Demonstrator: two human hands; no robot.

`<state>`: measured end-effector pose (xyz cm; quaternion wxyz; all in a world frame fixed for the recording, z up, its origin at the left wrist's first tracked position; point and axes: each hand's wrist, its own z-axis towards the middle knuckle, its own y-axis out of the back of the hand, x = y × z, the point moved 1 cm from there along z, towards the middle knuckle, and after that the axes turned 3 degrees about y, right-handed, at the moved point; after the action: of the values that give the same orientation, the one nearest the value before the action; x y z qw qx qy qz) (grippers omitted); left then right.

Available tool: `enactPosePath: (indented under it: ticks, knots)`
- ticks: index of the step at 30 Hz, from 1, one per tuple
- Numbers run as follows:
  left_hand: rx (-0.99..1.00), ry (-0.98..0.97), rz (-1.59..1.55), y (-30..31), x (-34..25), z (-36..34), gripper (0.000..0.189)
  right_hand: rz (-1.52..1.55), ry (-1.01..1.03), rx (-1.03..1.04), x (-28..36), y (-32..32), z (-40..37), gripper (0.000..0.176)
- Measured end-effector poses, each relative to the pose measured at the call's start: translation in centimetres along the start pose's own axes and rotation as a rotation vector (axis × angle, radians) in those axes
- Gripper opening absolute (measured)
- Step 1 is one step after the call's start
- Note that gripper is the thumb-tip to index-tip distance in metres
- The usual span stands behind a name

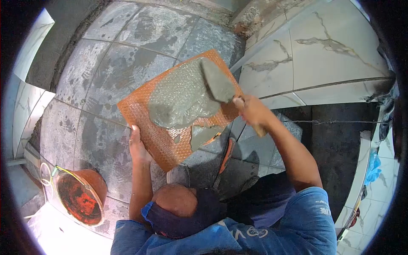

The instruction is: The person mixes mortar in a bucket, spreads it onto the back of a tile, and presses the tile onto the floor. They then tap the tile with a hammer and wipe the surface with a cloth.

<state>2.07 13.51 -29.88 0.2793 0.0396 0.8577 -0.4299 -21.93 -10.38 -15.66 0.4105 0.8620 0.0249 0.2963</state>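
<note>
In the head view, my left hand (139,146) grips the left edge of an orange-brown tile (159,146), thumb on the upper face. The tile's patterned back faces up, tilted over the floor. Wet grey mortar (176,95) covers much of its middle and upper part, with smaller patches near the lower right edge. My right hand (253,111) is closed round the handle of a trowel (219,83). The mortar-coated blade lies over the tile's upper right part, overlapping the mortar. The tile's lower right edge looks irregular, with the floor and a shoe showing past it.
An orange bucket (102,187) with a reddish inside stands at the lower left. Grey floor tiles (108,68) carry mortar smears and damp spots. White marbled tiles (335,46) line the right side, beside a dark recessed strip (335,144). My bent knee (174,199) is below the tile.
</note>
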Motion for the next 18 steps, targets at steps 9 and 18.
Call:
enactPosePath:
  ticks: [9, 18]
  knots:
    - [0.035, 0.024, -0.004, 1.0, 0.3, 0.6, 0.046, -0.129, 0.371, -0.037, 1.1, -4.7, -3.0, 0.034]
    - [0.044, 0.022, -0.005, 0.8, -0.2, 0.3, 0.048, -0.096, 0.044, -0.028, -1.7, -1.1, -3.1, 0.031]
